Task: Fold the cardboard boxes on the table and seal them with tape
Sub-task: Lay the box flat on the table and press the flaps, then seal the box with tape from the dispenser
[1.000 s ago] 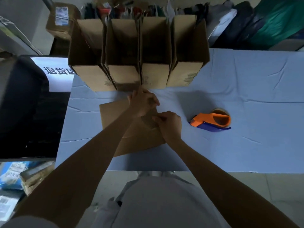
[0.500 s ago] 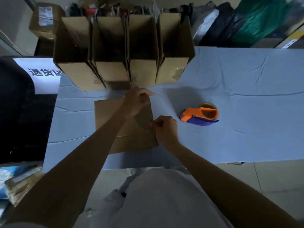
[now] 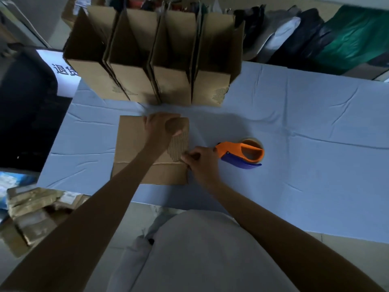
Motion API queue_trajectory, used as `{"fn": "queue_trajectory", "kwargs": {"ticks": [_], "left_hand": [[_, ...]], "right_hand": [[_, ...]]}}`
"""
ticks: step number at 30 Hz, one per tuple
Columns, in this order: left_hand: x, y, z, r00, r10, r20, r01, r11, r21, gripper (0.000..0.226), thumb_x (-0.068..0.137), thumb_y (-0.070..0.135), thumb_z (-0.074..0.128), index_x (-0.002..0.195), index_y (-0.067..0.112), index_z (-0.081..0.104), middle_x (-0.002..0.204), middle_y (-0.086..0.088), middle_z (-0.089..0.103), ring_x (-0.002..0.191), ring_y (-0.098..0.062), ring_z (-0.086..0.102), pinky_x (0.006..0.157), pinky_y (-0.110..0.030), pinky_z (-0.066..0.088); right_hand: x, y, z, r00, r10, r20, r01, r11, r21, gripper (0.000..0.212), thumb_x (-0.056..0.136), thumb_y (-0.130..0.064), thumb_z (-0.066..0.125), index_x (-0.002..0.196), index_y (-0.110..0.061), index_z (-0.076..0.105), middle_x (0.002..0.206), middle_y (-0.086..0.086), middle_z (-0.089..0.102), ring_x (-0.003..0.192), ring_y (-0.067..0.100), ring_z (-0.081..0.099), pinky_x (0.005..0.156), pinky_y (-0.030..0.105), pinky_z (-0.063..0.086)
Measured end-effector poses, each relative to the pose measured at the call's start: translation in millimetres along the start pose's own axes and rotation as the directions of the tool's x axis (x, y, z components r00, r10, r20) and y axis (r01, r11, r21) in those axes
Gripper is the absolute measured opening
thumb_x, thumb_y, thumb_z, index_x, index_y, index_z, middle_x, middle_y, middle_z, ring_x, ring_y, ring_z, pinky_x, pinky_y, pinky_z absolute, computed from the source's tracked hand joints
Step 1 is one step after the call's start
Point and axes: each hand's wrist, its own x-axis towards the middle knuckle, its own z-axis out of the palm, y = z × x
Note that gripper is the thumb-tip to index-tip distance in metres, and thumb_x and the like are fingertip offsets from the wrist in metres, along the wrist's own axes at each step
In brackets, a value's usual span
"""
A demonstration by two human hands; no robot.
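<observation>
A flattened brown cardboard box [image 3: 131, 148] lies on the blue-covered table [image 3: 305, 165] in front of me. My left hand [image 3: 162, 128] grips the box's far right corner, fingers curled over the top edge. My right hand [image 3: 202, 161] pinches the box's right edge lower down, near a patch of torn, ribbed cardboard. An orange and blue tape dispenser [image 3: 242, 153] with a roll of brown tape lies just right of my right hand. A row of several folded open-topped boxes [image 3: 155, 60] stands upright at the table's far edge.
Dark and green bags [image 3: 336, 39] are piled behind the table at the right. A white sign with characters [image 3: 63, 70] sits at the left. Taped parcels [image 3: 35, 209] lie on the floor at the lower left.
My left hand has shifted to the box's far right corner and my right hand has slid to its right edge, closer to the tape dispenser. The camera view has shifted.
</observation>
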Motion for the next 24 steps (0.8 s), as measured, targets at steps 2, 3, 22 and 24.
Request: {"fn": "queue_trajectory", "kwargs": {"ticks": [2, 3, 22, 24], "left_hand": [[-1.8, 2.8, 0.6, 1.000, -0.012, -0.027, 0.012, 1.000, 0.016, 0.037, 0.071, 0.035, 0.072, 0.107, 0.028, 0.071, 0.105, 0.000, 0.070, 0.104, -0.025, 0.060, 0.094, -0.048, 0.041], [-0.9, 2.3, 1.3, 0.999, -0.015, -0.036, 0.016, 1.000, 0.017, 0.037, 0.071, 0.035, 0.072, 0.107, 0.028, 0.071, 0.106, 0.000, 0.070, 0.105, -0.025, 0.060, 0.095, -0.048, 0.041], [4.4, 4.2, -20.7, 0.992, 0.012, 0.129, -0.002, 0.997, -0.078, 0.041, 0.070, 0.014, 0.078, 0.109, 0.022, 0.070, 0.110, -0.004, 0.068, 0.108, -0.024, 0.059, 0.099, -0.051, 0.041], [5.7, 2.7, -21.0, 0.993, 0.013, 0.117, -0.005, 0.998, -0.065, 0.040, 0.068, 0.020, 0.076, 0.108, 0.025, 0.070, 0.108, -0.002, 0.069, 0.107, -0.026, 0.058, 0.099, -0.053, 0.040]], "right_hand": [[-0.6, 2.6, -0.6, 1.000, 0.010, 0.002, -0.010, 1.000, -0.006, 0.021, 0.077, -0.018, 0.073, 0.059, -0.015, 0.062, 0.054, -0.004, 0.059, 0.051, 0.006, 0.053, 0.053, 0.026, 0.041], [-1.2, 3.1, -0.5, 1.000, 0.021, 0.006, -0.021, 1.000, -0.003, 0.023, 0.076, -0.018, 0.074, 0.057, -0.013, 0.063, 0.055, 0.001, 0.062, 0.051, 0.012, 0.057, 0.053, 0.030, 0.045], [8.5, 81.1, -101.7, 0.997, 0.044, -0.062, -0.076, 0.685, -0.725, 0.052, 0.069, -0.013, 0.079, 0.113, -0.005, 0.052, 0.117, 0.016, 0.055, 0.108, 0.036, 0.050, 0.079, 0.041, 0.044], [13.4, 77.1, -97.0, 0.994, 0.053, -0.093, -0.104, 0.685, -0.721, 0.042, 0.075, -0.013, 0.072, 0.111, -0.004, 0.051, 0.112, 0.016, 0.058, 0.101, 0.035, 0.055, 0.072, 0.038, 0.043]]}}
